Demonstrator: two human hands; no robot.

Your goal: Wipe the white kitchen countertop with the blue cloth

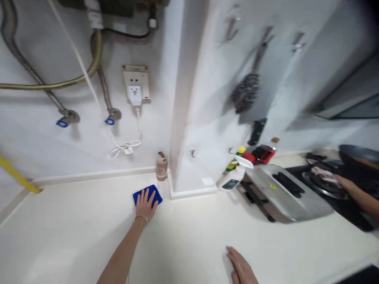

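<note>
My left hand [146, 205] lies flat with spread fingers on a folded blue cloth [159, 195], pressing it to the white countertop [89, 221]. A thin bracelet circles that wrist. Just behind the cloth, a small brownish bottle [162, 169] stands against the wall by the pillar. At the bottom edge, my right hand [241, 268] is partly in view, fingers stretched out, holding nothing over the counter. Part of that hand is cut off by the frame.
Right of the pillar stand a white spray bottle [232, 177] and a silver appliance [275, 189]. Another person's hand [345, 184] holds a pale cloth [322, 173] on the stove. A plug [135, 94], water valves [111, 118] and a yellow pipe [20, 175] line the wall.
</note>
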